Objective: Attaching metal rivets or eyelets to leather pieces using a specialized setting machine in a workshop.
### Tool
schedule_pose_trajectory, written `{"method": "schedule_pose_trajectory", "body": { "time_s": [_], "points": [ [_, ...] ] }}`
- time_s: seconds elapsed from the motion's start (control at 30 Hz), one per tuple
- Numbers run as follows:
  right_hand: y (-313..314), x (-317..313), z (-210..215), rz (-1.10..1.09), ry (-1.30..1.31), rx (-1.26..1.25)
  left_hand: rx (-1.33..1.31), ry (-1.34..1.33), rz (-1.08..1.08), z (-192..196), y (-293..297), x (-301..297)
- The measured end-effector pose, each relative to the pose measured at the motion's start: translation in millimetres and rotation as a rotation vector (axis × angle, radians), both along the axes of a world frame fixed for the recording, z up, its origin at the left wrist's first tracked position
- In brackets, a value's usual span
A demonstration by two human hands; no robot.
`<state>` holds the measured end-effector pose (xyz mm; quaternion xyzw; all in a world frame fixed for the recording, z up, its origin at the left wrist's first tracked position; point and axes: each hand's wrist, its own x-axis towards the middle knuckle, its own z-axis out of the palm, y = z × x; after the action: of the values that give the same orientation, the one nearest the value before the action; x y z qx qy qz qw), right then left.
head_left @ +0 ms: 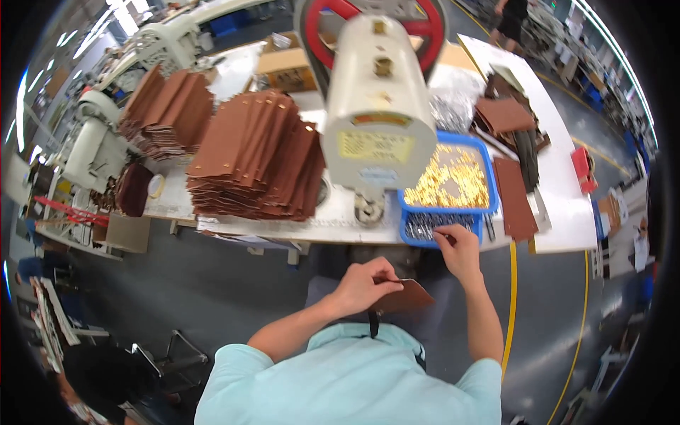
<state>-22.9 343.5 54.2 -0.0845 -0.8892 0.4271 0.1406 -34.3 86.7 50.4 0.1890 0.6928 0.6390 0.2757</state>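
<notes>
My left hand (366, 284) pinches a brown leather piece (405, 297) and holds it low in front of my body. My right hand (459, 248) reaches forward to a small blue tray of dark metal parts (427, 228) at the table's near edge, fingertips at its rim. Whether a part sits between the fingers is too small to tell. Behind that tray stands a larger blue tray of gold rivets (453, 177). A cream press machine (375, 113) with a red handwheel (354, 14) rises just left of the trays.
Stacks of brown leather pieces (255, 156) fill the table's left half, with more (170, 106) behind. Loose brown pieces (513, 198) lie to the right of the trays. A second cream machine (95, 145) stands far left. A person (511, 21) stands at the far back.
</notes>
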Motion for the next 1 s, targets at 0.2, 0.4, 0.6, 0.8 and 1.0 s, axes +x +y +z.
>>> {"method": "schedule_pose_trajectory", "body": {
  "time_s": [0.2,0.4,0.6,0.8,1.0],
  "points": [
    [-31.5,38.6,51.1,0.386,-0.384,-0.840,0.148,0.768,-0.098,17.6,-9.9,-0.4],
    [-35.5,47.9,49.2,0.475,-0.636,-1.057,0.237,1.139,-0.046,26.6,-6.2,1.7],
    [-37.3,53.5,33.5,0.600,-0.573,-1.082,0.235,1.343,0.002,34.7,-7.2,3.9],
    [-38.7,49.6,33.2,0.531,-0.756,-1.262,0.219,1.339,-0.001,31.3,-7.8,5.3],
    [-37.6,52.5,24.4,0.464,-0.841,-1.278,0.232,1.320,-0.025,31.4,-5.9,3.4]
  ]
}}
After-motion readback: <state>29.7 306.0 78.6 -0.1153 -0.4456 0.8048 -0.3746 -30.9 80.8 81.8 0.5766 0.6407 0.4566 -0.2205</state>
